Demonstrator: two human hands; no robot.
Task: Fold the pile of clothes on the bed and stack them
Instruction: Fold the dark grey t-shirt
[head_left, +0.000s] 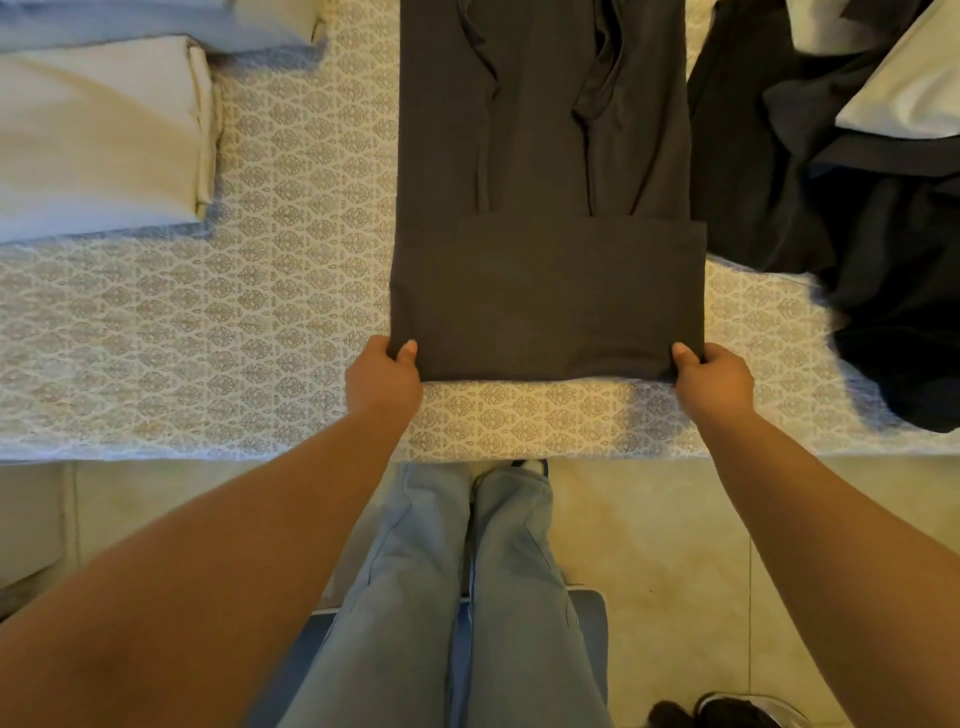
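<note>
1. A long dark gray garment (540, 156) lies flat on the bed (208, 322), in the middle of the frame, with its near end folded over
2. The left hand (382, 379) pinches the near left corner of the fold, thumb on top
3. The right hand (714, 382) pinches the near right corner the same way
4. A folded cream cloth (98, 140) sits at the upper left
5. A pile of dark clothes (841, 218) lies at the upper right, just beside the garment
</note>
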